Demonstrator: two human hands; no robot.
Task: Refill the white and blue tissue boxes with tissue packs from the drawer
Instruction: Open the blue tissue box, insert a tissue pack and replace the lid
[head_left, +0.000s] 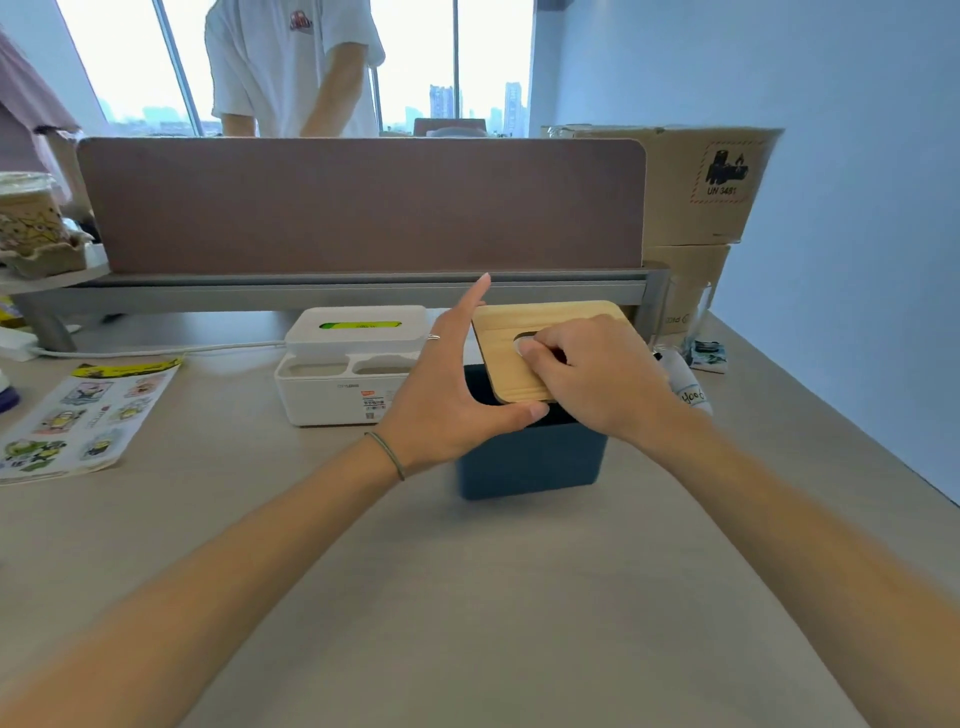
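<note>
The blue tissue box (530, 462) stands on the desk in front of me. Its wooden lid (524, 325) is tilted up off the rim, and my right hand (597, 384) grips it with fingers hooked through the oval slot. My left hand (457, 395) braces the box's left side, thumb on the front rim and fingers spread upward. To the left stands the white tissue box (337, 389), lid on, with a green tissue pack (360, 325) showing through its slot. No drawer is in view.
A brown desk divider (358, 202) runs behind the boxes. Cardboard boxes (696, 182) are stacked at the right. A sticker sheet (83, 421) lies at the left, near a cup (28, 218) on a shelf. A person in a white shirt (291, 62) stands beyond the divider.
</note>
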